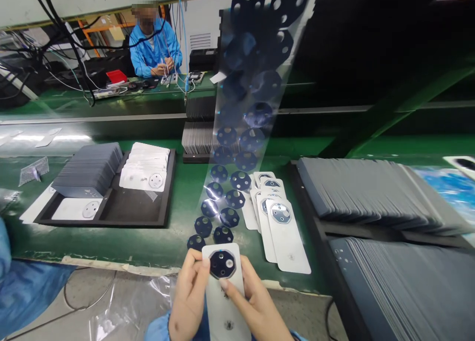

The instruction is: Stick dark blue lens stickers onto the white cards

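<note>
White and round-cornered, a flat panel [217, 309] hangs at the tabletop's [187, 197] near edge, its upper left edge pinched by the left hand [189, 291], its right side gripped by the right hand [258, 301]. Near its top sits a glossy dark octagon [218, 265] with round holes. Green and shiny, the tabletop bears a black tray [169, 187] toward its left; beyond, a co-worker [154, 49] in blue is at another bench [141, 101].
</note>
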Demonstrator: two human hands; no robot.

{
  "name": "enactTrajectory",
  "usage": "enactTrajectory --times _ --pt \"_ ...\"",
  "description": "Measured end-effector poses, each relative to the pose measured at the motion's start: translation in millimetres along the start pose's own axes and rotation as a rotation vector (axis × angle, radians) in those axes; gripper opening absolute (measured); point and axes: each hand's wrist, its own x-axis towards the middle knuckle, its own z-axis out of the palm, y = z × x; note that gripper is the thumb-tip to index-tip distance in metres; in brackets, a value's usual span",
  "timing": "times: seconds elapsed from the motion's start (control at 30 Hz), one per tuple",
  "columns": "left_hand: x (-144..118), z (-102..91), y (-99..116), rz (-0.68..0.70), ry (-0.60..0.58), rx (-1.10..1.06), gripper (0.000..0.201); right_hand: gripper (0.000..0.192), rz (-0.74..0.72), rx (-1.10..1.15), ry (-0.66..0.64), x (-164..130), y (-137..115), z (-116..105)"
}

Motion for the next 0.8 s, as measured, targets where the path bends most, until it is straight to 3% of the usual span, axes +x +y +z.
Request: enactTrajectory --times 0.1,0.17,0.2,0.27,0.33,0.43,0.53,0.63,0.73,0.8 --pt "33 -30.1 18 0.221 0.028 0.278 0.029 0.052 0.004 -0.062 0.305 8 -2 -30" --pt "69 -63.0 35 0.434 0.083 0.529 0.029 0.077 0.071 -0.089 0.553 14 -4 -61" --pt "90 -81.8 44 0.54 0.125 0.667 0.032 0.086 0.112 -0.122 0.603 17 -5 -76" --pt "133 -119.4 62 0.703 0.124 0.955 0.042 0.087 0.121 -0.333 0.678 25 -4 -103" --pt "171 -152.1 74 0.75 0.065 1.173 0.057 0.083 0.079 -0.631 0.753 34 0 -120" --pt "211 -185.0 83 0.706 0.072 1.38 0.088 0.084 -0.126 -1.095 0.917 45 7 -121" --pt "229 -200.4 82 0.663 0.065 1.486 0.081 0.072 -0.43 -1.268 1.019 45 6 -96" --pt "235 -205.2 79 0.649 0.054 1.494 0.067 0.059 -0.63 -1.165 0.899 39 0 -50" --pt "236 -204.7 79 0.663 0.067 1.477 0.065 0.057 -0.758 -1.176 0.437 41 1 0" --pt "234 -203.2 80 0.689 0.091 1.464 0.063 0.064 -0.76 -1.238 0.222 50 10 23"
